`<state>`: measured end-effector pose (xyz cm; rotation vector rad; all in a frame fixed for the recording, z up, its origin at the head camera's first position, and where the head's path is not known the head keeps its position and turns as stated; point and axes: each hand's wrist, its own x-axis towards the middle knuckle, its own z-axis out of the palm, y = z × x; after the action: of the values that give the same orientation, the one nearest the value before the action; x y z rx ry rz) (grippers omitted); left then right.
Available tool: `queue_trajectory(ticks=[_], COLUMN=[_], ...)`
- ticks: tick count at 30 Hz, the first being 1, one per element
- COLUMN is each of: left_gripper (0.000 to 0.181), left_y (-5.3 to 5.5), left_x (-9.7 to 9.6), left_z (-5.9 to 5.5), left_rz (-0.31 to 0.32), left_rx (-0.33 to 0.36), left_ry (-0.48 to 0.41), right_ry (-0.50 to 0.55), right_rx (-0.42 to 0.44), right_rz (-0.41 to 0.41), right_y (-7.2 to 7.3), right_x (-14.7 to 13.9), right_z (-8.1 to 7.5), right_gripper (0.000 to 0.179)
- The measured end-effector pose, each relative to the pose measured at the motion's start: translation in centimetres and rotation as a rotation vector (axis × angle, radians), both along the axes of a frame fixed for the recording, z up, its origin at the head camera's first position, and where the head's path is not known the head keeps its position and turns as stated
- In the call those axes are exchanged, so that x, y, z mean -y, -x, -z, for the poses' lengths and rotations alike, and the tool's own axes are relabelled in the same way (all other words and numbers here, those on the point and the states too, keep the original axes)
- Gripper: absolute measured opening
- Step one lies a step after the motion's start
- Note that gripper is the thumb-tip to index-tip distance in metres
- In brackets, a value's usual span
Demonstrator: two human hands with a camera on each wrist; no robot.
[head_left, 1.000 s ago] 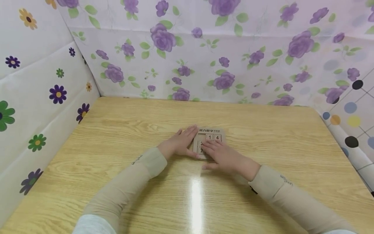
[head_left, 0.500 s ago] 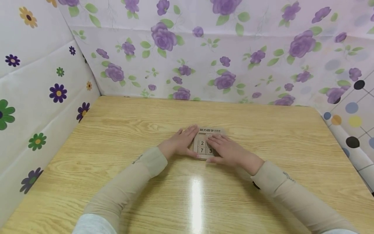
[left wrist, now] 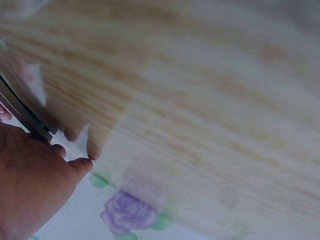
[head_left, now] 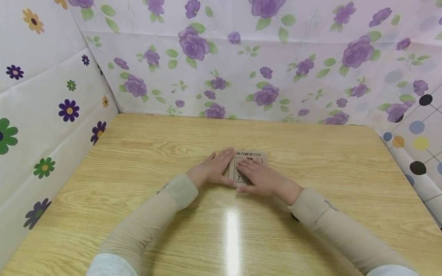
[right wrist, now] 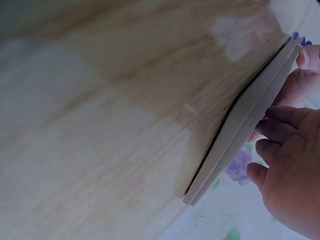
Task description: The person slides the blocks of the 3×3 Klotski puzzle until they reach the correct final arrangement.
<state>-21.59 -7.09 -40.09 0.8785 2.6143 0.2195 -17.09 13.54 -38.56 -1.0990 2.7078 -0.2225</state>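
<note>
A sliding number puzzle [head_left: 249, 154] lies flat on the table, with printed characters along its far edge. The tile marked 7 [head_left: 238, 178] shows near its front left corner; other tiles are hidden by fingers. My left hand [head_left: 210, 169] braces the puzzle's left side, fingers straight toward the far corner and thumb at the near one. My right hand [head_left: 265, 178] lies over the tiles, fingertips on the left and middle columns, thumb extended along the front edge. In the right wrist view, the puzzle's thin side [right wrist: 245, 120] runs slantwise beside the right fingers.
The wood-grain table [head_left: 165, 145] surrounds the puzzle on all sides. Behind it hangs a cloth with purple flowers [head_left: 193, 44]. Patterned sheets stand at left and right, and a light reflection [head_left: 232, 237] lies on the near tabletop.
My right hand shifts right across the tiles, uncovering the 2, 7 and 3, then comes back left and covers the 2. The left hand stays in place.
</note>
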Motion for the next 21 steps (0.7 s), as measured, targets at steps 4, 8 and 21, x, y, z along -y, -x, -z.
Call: queue_trajectory(ticks=[4, 8, 21], left_gripper=[0.115, 0.115, 0.116], left_y=[0.0, -0.1, 0.0], left_x=[0.0, -0.1, 0.0], left_z=[0.0, -0.1, 0.1], left_rz=[-0.001, 0.002, -0.001], left_rx=[-0.003, -0.007, -0.011], left_ry=[0.001, -0.002, -0.008], right_ry=[0.018, 0.04, 0.101], right_rx=[0.013, 0.006, -0.001], right_rz=[0.01, 0.006, 0.083], right_y=[0.1, 0.3, 0.4], right_x=[0.0, -0.5, -3.7], right_z=[0.1, 0.3, -0.1], right_gripper=[0.079, 0.079, 0.075])
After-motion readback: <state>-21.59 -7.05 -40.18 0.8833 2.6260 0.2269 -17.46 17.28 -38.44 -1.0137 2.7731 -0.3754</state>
